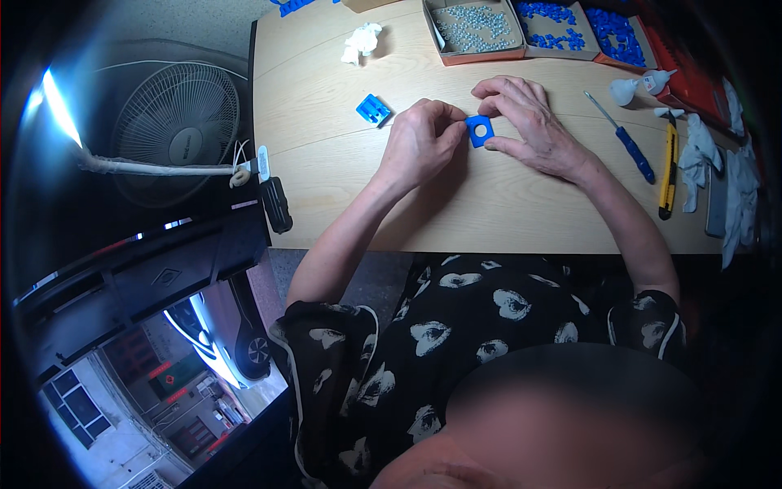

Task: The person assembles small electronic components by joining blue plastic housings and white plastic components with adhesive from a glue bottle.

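A small blue square plastic piece with a round hole (475, 142) lies between my two hands over the wooden table. My right hand (533, 130) grips it from the right, thumb at its lower edge and fingers near its top edge. Close against its left edge, my left hand (419, 138) has thumb and forefinger pinched together. Whatever may be between those fingertips is too small or hidden to name. Left of my left hand, a separate blue plastic block with slots (374, 111) rests on the table (326, 187).
Along the far edge sit cardboard boxes of small shiny parts (476, 28) and blue plastic parts (617, 37). To the right lie a blue screwdriver (631, 151), a yellow utility knife (669, 167), white plastic bottles (625, 91) and white gloves (699, 159). Crumpled white tissue (362, 41) is far left.
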Demonstrator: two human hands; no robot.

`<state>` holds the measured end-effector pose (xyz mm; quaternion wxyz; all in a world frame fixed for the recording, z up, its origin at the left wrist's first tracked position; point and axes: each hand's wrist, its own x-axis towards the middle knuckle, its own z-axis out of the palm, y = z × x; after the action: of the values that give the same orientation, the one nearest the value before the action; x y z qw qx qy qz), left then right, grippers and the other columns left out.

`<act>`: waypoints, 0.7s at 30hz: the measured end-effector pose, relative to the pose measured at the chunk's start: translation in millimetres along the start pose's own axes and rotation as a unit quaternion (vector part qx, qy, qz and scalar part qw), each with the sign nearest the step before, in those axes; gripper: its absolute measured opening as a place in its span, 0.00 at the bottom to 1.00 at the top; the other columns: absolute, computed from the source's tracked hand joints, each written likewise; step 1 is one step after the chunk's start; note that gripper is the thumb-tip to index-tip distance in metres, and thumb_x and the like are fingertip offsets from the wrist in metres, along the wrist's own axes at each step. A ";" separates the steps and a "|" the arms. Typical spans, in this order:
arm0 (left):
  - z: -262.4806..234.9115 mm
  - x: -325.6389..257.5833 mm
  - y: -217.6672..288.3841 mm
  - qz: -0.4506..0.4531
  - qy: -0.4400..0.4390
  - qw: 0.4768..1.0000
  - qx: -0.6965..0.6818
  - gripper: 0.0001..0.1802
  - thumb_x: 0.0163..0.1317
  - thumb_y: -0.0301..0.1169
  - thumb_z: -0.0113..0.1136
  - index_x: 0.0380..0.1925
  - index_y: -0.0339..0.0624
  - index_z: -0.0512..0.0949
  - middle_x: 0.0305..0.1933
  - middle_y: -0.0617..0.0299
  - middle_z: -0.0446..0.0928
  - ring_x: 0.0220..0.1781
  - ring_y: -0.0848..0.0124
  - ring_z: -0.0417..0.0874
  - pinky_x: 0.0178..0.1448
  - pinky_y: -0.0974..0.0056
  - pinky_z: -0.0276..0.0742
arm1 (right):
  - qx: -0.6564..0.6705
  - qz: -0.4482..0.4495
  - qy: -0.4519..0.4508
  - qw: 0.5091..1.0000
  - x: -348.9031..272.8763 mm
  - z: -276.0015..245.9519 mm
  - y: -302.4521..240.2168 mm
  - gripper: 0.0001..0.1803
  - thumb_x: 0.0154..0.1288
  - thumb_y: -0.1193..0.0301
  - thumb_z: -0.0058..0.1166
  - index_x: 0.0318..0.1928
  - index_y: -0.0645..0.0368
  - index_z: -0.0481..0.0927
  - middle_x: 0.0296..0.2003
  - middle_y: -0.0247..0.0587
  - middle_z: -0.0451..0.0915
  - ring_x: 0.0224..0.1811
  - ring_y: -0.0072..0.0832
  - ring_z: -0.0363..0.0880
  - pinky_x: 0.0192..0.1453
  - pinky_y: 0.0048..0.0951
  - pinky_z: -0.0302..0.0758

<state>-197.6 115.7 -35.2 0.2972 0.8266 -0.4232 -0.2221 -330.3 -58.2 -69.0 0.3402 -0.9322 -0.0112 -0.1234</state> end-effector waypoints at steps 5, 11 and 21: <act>-8.0 4.5 4.2 -0.090 -0.059 0.986 -0.130 0.10 0.67 0.28 0.59 0.40 0.30 0.81 0.34 0.56 0.84 0.33 0.75 0.85 0.40 0.69 0.81 | -0.010 -0.020 0.027 0.999 -1.4 1.5 -0.2 0.17 0.56 0.63 0.66 0.42 0.55 0.77 0.59 0.35 0.69 0.68 0.31 0.61 0.72 0.40 0.55; -2.1 6.1 3.3 -0.114 -0.050 0.960 -0.250 0.06 0.66 0.24 0.59 0.37 0.29 0.78 0.30 0.58 0.83 0.30 0.75 0.85 0.36 0.72 0.81 | -0.018 -0.027 0.030 0.999 -1.8 1.2 -1.2 0.19 0.54 0.65 0.67 0.44 0.55 0.77 0.60 0.37 0.69 0.69 0.33 0.60 0.72 0.41 0.54; -2.2 9.6 -11.0 -0.121 -0.039 0.919 -0.374 0.09 0.63 0.22 0.62 0.40 0.31 0.73 0.30 0.57 0.81 0.29 0.76 0.82 0.33 0.73 0.80 | -0.045 -0.015 0.130 0.990 -2.0 -4.5 -19.1 0.20 0.56 0.69 0.66 0.49 0.57 0.78 0.52 0.36 0.75 0.56 0.30 0.73 0.61 0.35 0.68</act>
<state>-184.8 113.5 -42.1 0.5385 0.6909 -0.2174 -0.4306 -335.2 -46.3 -54.1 0.2942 -0.9225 0.0243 -0.2489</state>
